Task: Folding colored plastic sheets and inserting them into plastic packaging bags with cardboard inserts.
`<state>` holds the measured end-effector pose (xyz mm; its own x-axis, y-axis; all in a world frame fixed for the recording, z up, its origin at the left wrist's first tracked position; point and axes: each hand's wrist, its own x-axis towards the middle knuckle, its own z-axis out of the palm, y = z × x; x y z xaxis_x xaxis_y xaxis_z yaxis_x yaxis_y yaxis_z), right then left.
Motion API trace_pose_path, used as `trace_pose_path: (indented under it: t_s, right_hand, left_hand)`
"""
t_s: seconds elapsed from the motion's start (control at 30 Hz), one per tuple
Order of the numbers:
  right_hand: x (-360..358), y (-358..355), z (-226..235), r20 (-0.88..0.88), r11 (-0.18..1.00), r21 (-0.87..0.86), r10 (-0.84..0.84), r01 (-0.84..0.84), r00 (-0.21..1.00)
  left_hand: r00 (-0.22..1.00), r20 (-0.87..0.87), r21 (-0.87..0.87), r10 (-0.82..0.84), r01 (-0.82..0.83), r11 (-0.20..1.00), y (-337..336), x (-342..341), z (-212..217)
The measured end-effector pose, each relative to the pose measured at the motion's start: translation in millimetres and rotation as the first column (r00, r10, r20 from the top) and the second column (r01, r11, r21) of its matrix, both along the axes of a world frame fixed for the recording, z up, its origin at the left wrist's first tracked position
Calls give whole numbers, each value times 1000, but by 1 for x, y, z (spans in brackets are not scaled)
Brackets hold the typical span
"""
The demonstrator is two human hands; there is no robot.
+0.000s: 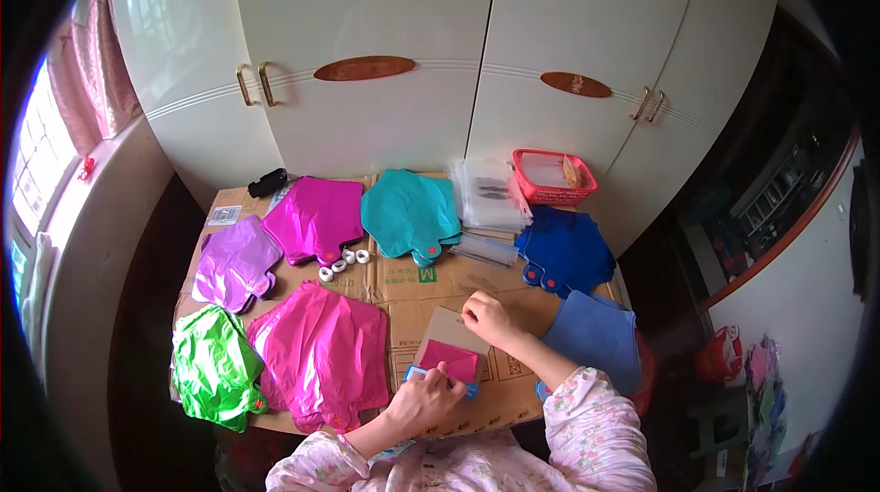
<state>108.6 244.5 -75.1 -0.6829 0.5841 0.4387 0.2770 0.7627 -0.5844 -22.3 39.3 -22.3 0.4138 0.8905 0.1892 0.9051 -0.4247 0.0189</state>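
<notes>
My left hand is closed at the near edge of a small folded pink piece, its fingertips pressed on it. Bright blue edges show beside that piece. Both lie over a grey-brown card near the table's front edge. At the card's far right corner is my right hand, its fingers curled together; whatever they pinch is too small to make out. Left of my hands spreads a stack of shiny pink flat foil balloons. A folded blue cloth-like stack lies beside my right forearm.
Cardboard covers the table. More flat foil balloons lie around: green, lilac, magenta, teal, dark blue. White rolls, clear bags and a red basket stand near the cabinet.
</notes>
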Motion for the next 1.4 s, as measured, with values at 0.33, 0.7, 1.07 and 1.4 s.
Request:
trace_pose_path:
  t_s: [0.33,0.7,1.07,1.4]
  right_hand:
    - [3,-17,14,214,962,268,4,-62,977]
    - [8,-21,25,477,818,542,-109,-195,872]
    - [12,-11,36,406,812,519,41,-267,913]
    - [13,-15,27,408,886,425,-2,-188,913]
  left_hand:
    - [999,3,60,-36,35,998,7,-6,-6]
    - [998,-69,138,10,0,990,6,6,-18]
    - [997,-63,170,47,-36,985,2,7,-14]
    - [993,-100,194,60,-40,980,1,12,-17]
